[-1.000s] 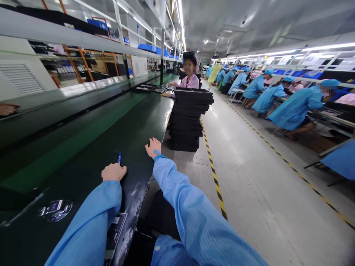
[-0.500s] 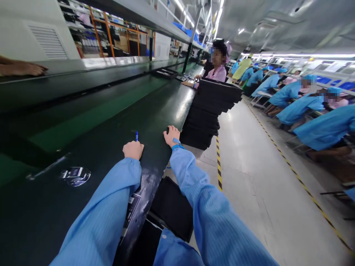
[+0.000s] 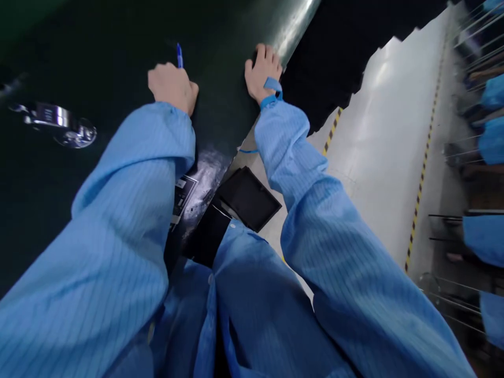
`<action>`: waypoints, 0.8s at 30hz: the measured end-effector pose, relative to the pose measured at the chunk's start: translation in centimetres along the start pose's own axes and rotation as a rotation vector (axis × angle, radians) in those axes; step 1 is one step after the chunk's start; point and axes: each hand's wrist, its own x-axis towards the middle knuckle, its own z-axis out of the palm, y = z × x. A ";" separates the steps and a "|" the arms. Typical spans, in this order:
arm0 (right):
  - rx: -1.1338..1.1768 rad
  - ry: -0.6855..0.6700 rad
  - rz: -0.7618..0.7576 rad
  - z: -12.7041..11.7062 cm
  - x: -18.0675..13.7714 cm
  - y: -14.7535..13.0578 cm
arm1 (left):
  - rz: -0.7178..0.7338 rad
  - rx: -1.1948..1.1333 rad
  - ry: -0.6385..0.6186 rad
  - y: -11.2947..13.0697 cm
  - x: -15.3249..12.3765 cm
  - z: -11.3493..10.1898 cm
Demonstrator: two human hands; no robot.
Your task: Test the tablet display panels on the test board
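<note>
Dark green bench top (image 3: 98,47) is seen from steeply above and fills the upper left of the view. The left hand (image 3: 173,86) is clenched into a fist around a blue pen (image 3: 179,55). Only the pen's upper end is visible, standing out above the knuckles over the bench top. The fist is rested on the bench. The right hand (image 3: 263,71) is laid palm down at the bench's shiny right edge, fingers extended and close together, with nothing grasped. A blue wrist strap (image 3: 272,90) is worn just above the cuff of that arm, and a thin blue cord (image 3: 248,151) is noted below it beside the bench edge. Both forearms are covered by light blue striped sleeves. A shiny metal fitting (image 3: 59,123) is recorded on the bench, well apart from the left hand on its far left. A printed label (image 3: 181,191) is observed on the bench near the left elbow; its text cannot be read. A black tray (image 3: 249,198) is located below the bench edge, between the two arms. A jagged black mass (image 3: 334,47) is seen beyond the right hand; its nature cannot be told. Pale floor (image 3: 378,157) is crossed by yellow-and-black tape (image 3: 419,194). Other persons in blue garments (image 3: 488,236) are partly visible at the right border.
</note>
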 end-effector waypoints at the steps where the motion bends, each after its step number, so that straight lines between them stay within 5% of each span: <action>1: 0.007 0.017 -0.012 0.3 0.3 0.2 | -0.003 0.006 -0.001 0.0 0.2 0.0; 12: -0.022 0.037 -0.107 -2.7 -2.7 -1.8 | -0.003 -0.004 0.060 -0.7 -0.5 -0.7; 24: -0.005 -0.047 -0.129 -2.6 -4.5 0.0 | -0.084 0.022 0.106 2.6 17.9 -2.7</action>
